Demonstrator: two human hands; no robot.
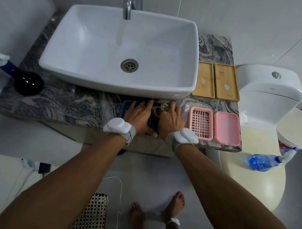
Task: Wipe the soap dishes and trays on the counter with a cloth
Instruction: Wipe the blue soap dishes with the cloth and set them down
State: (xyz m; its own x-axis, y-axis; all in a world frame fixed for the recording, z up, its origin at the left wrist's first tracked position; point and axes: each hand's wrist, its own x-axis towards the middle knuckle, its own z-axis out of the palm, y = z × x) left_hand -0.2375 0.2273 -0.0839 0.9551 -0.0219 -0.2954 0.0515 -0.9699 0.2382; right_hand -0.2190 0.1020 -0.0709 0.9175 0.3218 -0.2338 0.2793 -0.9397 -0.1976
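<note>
A blue soap dish (126,107), just in front of the sink (61,65), is steadied under spread left hand (138,115) fingers; a cloth (163,105) is pinched by the right hand (168,119). Light, slippery plastic is best held by its rim.

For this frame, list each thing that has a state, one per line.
tap: running into the sink
blue soap dish: on the counter, under both hands
left hand: resting on the blue dish
right hand: on the dish, cloth at its fingers
two wooden trays: white smears inside
pink grid insert: out beside pink dish
</note>
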